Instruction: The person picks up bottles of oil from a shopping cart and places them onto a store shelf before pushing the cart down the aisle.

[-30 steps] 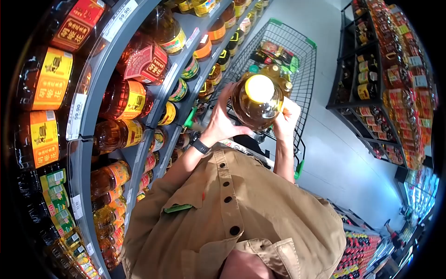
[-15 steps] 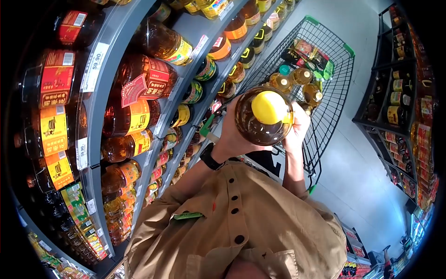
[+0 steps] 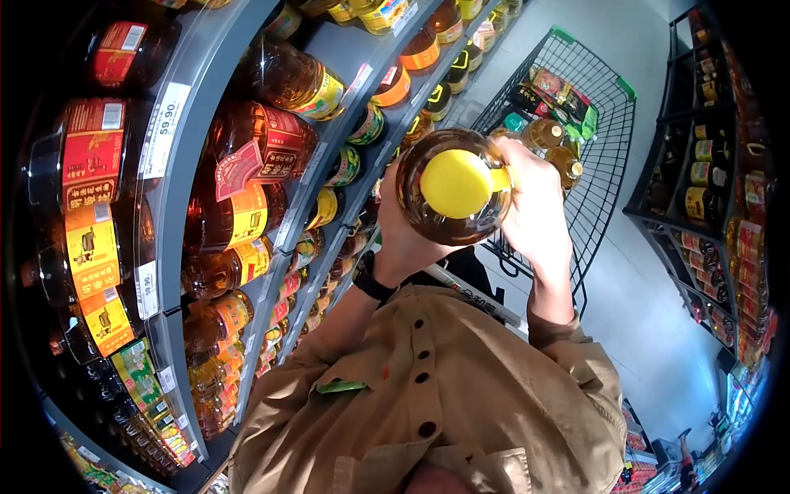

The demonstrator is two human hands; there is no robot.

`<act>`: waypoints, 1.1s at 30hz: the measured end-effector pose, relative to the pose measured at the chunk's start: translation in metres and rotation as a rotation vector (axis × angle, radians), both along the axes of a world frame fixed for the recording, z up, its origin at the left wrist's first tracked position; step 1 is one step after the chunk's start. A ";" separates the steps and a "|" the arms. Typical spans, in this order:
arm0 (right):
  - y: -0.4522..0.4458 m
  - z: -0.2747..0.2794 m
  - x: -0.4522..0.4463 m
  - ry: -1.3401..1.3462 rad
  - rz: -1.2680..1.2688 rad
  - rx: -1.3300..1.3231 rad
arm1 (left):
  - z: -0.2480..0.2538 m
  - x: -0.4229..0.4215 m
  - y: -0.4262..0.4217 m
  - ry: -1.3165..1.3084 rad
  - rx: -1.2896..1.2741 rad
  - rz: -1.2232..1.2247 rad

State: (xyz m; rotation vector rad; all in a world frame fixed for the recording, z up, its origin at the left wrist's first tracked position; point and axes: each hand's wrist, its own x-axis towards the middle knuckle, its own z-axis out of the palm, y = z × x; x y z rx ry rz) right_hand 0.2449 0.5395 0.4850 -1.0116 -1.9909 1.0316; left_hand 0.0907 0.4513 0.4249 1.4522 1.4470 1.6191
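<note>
Both my hands hold a large bottle of cooking oil (image 3: 411, 202), seen almost straight down onto its round yellow cap. My left hand (image 3: 403, 239), with a black watch on its wrist, wraps the bottle's left side and underside. On the other side, my right hand (image 3: 535, 202) grips it beside the handle near the cap; its fingertips are partly hidden. The bottle hangs before my chest, apart from the shelf. Just beyond it stands a wire shopping cart (image 3: 605, 198) with green corners, holding several oil bottles (image 3: 564, 160) and colourful packages (image 3: 568, 99).
At my left, grey shelves (image 3: 177, 140) carry rows of oil bottles with red and yellow labels and price tags (image 3: 169, 119). Dark shelving (image 3: 679, 173) with more bottles runs along the right. Pale floor (image 3: 634, 288) lies between the cart and that shelving.
The bottle has come slightly left and closer to the camera, in both hands. My right hand has moved up and nearer. The cart appears shifted a little to the right.
</note>
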 end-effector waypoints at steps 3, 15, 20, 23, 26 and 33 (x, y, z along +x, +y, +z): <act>0.001 0.005 -0.007 -0.143 0.000 0.063 | 0.006 -0.021 0.007 -0.085 -0.193 -0.060; 0.039 -0.016 -0.034 0.246 0.042 -0.158 | 0.024 -0.081 0.064 0.653 0.442 0.095; 0.118 -0.040 -0.077 0.549 0.205 0.000 | 0.011 -0.105 0.122 0.590 0.444 0.162; 0.155 -0.049 -0.105 0.492 0.207 0.080 | 0.010 -0.127 0.148 0.777 0.336 0.248; 0.184 -0.060 -0.132 0.434 0.218 0.161 | -0.005 -0.139 0.165 0.660 0.285 0.267; 0.224 -0.077 -0.181 0.322 0.277 0.144 | -0.036 -0.161 0.190 0.520 0.127 0.435</act>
